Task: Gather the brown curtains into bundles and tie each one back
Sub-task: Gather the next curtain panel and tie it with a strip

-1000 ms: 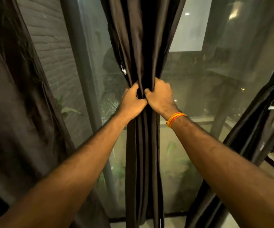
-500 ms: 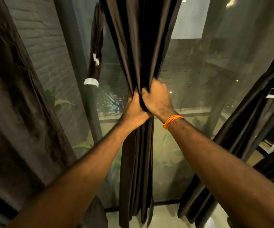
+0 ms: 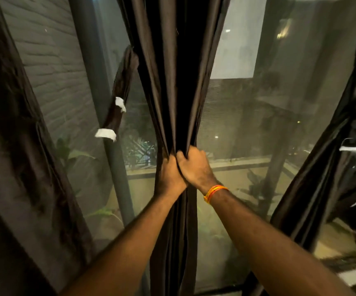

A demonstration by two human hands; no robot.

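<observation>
Fingers of left hand (image 3: 169, 178) and right hand (image 3: 196, 167) curled tight round bunched brown curtain (image 3: 172, 82); hands touching.

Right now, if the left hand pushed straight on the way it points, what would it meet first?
The left hand grips the gathered brown curtain, so those folds come first. Behind them is probably the window glass, though the depth is unclear.
</observation>
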